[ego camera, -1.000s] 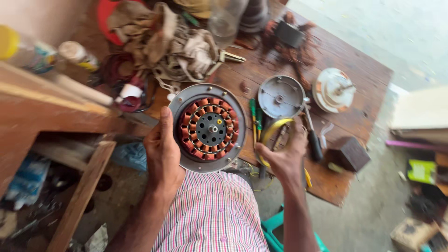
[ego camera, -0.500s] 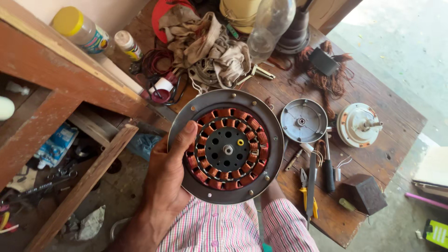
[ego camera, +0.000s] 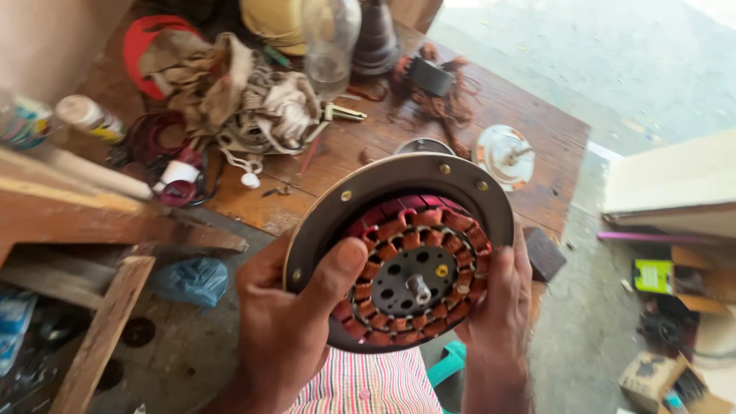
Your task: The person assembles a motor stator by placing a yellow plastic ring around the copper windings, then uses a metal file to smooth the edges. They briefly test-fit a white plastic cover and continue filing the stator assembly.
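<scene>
A round fan motor (ego camera: 406, 253), a grey metal housing with a ring of copper-red windings and a short centre shaft, is held up close in front of me, tilted toward the camera. My left hand (ego camera: 287, 322) grips its left rim, thumb pressed on the windings. Along the right rim lies my right hand (ego camera: 498, 314), fingers wrapped around the edge. Both hands hold it above the front edge of a worn wooden workbench (ego camera: 360, 153).
On the bench lie a heap of rags and cord (ego camera: 238, 100), a clear bottle (ego camera: 330, 42), a white round motor cap (ego camera: 504, 157), tangled copper wire (ego camera: 441, 96) and small bottles (ego camera: 88, 115) at left. A wooden shelf frame (ego camera: 92, 222) stands at left, boxes (ego camera: 663, 376) on the floor right.
The motor has come up closer to the camera and tilted toward me. My right hand, busy with tools on the bench a second ago, now grips the motor's right rim.
</scene>
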A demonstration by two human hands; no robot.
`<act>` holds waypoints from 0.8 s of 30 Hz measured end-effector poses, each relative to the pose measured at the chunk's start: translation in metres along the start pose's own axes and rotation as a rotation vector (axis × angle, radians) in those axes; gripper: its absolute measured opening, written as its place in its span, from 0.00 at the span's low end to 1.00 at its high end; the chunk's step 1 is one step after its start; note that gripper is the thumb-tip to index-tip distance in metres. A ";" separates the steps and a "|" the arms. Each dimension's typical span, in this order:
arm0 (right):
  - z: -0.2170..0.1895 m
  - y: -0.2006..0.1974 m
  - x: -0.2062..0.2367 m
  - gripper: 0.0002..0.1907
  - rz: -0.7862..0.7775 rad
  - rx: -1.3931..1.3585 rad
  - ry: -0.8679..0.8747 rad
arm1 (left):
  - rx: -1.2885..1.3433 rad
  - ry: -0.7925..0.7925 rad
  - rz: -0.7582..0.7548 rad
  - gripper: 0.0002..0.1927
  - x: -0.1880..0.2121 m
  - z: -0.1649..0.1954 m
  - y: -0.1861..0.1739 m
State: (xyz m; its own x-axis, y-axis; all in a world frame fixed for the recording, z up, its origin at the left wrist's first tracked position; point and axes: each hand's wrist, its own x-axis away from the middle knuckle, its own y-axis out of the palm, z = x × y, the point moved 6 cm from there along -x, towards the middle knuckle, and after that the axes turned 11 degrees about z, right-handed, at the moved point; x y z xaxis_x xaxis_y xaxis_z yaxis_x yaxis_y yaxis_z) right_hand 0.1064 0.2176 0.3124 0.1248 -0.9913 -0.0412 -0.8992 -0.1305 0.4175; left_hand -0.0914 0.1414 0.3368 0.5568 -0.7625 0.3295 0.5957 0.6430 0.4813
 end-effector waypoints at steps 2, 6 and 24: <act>-0.011 0.000 0.001 0.32 0.000 -0.004 -0.042 | -0.027 0.024 -0.041 0.18 0.006 0.004 0.010; -0.027 -0.003 0.005 0.31 0.008 -0.022 -0.116 | -0.038 0.023 -0.089 0.20 0.012 0.011 0.020; -0.041 0.001 0.011 0.33 0.068 0.014 -0.120 | -0.081 0.022 -0.112 0.22 0.014 0.013 0.025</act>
State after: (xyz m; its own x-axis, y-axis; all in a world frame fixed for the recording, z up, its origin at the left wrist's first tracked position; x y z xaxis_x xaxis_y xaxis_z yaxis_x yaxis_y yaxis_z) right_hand 0.1242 0.2072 0.3494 0.0134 -0.9924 -0.1221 -0.9098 -0.0627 0.4102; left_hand -0.0761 0.1454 0.3639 0.4962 -0.8287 0.2588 0.6991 0.5582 0.4469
